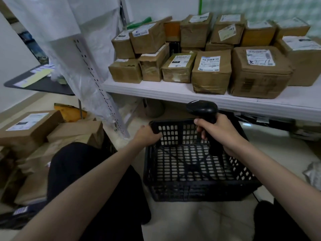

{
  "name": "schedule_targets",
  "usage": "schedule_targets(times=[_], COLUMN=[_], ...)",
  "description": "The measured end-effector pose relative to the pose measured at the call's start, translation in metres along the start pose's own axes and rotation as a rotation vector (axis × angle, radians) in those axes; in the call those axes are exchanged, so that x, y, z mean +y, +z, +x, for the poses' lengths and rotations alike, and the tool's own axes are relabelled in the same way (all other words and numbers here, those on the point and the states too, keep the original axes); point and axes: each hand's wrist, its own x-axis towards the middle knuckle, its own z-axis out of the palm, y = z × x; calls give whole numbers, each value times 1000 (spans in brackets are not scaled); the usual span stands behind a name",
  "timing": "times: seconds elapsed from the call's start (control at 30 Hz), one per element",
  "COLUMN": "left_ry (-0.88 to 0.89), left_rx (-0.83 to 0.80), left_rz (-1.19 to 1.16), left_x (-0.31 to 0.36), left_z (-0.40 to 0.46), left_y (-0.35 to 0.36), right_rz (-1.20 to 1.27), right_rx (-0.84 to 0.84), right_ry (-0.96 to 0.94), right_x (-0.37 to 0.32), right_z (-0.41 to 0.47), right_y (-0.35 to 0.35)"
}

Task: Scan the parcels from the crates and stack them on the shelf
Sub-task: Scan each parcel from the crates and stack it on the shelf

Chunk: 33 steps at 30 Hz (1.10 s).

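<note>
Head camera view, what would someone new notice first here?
Probably the black barcode scanner, gripped in the right hand above an empty black crate on the floor, whose far left corner the left hand holds. Behind them, brown labelled parcels crowd the white shelf.

- Left hand [147, 135] gripping the far-left rim corner of a black crate [196, 186] on the floor.
- Right hand [220, 134] wrapped round a black scanner [202, 108], held above the crate.
- Brown labelled parcels [212, 70] stacked on the white shelf [173, 93] beyond.
- More parcels [29, 126] piled at left.
</note>
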Motion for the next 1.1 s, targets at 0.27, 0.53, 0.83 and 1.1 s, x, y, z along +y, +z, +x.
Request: schedule_targets(times=[0.27, 0.53, 0.83, 1.1], left_ry=[-129, -149, -67, 169], left_rx=[-203, -214, -249, -207], left_rz=[149, 4, -126, -138], left_x=[-54, -70, -48, 2], left_z=[12, 41, 75, 106], left_y=[78, 106, 116, 135], right_rz=[-64, -93, -36, -16], right_rx=[-49, -84, 35, 139], right_ry=[66, 95, 157, 190], right_x=[44, 65, 79, 92], right_z=[-22, -30, -39, -40], right_y=[1, -7, -46, -83])
